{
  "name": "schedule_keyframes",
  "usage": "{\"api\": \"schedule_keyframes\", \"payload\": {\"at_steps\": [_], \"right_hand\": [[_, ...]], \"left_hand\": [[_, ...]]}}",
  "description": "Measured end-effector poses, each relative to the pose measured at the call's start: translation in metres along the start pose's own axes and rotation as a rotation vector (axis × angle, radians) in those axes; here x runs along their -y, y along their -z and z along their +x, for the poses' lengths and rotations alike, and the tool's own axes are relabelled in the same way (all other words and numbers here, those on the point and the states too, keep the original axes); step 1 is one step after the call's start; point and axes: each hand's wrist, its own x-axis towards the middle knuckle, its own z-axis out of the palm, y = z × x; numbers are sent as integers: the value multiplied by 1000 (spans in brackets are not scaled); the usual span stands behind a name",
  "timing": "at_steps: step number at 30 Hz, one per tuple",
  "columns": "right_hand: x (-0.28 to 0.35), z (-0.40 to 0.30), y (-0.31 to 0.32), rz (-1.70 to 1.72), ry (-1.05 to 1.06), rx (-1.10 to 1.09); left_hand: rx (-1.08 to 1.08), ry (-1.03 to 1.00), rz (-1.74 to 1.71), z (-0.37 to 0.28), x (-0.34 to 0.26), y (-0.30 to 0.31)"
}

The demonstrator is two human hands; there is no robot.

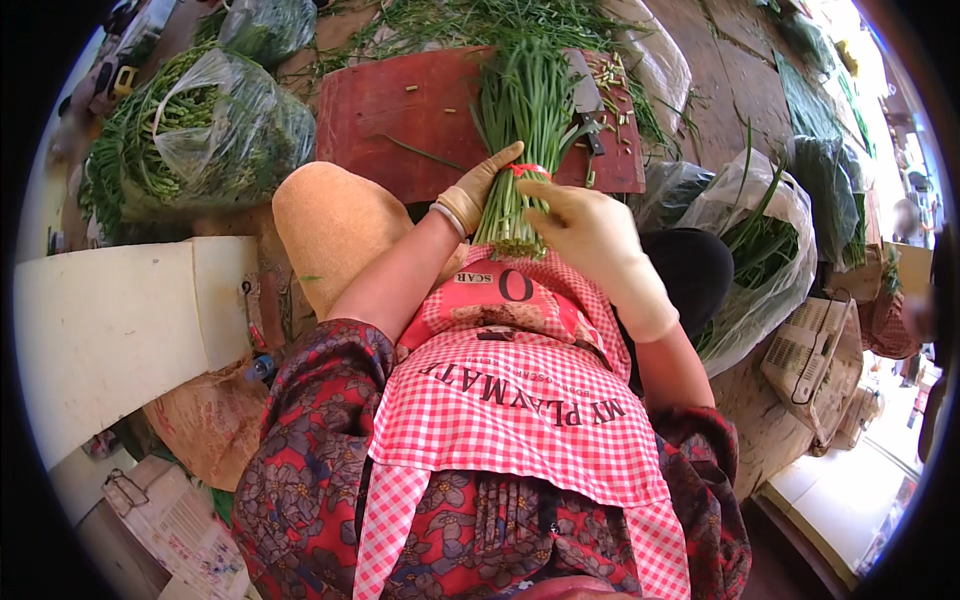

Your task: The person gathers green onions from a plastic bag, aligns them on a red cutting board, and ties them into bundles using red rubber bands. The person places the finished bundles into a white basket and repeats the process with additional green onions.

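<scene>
A bunch of green garlic chives point(525, 105) leans over a red board point(397, 112), its cut stem ends towards my apron. A red tie point(529, 169) circles the stems. My left hand point(480, 187), in a tan glove, grips the bunch from the left side, thumb along the stems near the tie. Over the front of the stems, my right hand point(589, 225) wears a pale glove, its fingers bent just below the tie. Whether those fingers pinch anything is not clear. A cleaver point(585, 82) with a dark handle lies on the board, right of the bunch.
Cut stem pieces point(611, 94) are scattered at the board's right. Loose green leaves point(480, 22) spread beyond it. A plastic bag of greens point(217, 135) stands on the left, another bag point(765, 240) on the right. A plastic basket point(814, 360) sits farther right.
</scene>
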Motion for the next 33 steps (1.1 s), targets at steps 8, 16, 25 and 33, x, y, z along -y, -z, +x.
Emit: {"api": "schedule_keyframes", "payload": {"at_steps": [8,16,25,33], "right_hand": [[-6,-4,-33,392,57,432],[-23,-18,13,608,-286,-60],[-10,19,-40,-308,186,48],[-24,25,-58,178,41,124]], "left_hand": [[-56,53,-39,-8,-16,10],[-29,-18,-77,-15,-22,0],[-40,52,38,2,-19,11],[-111,50,85,8,-16,26]]}}
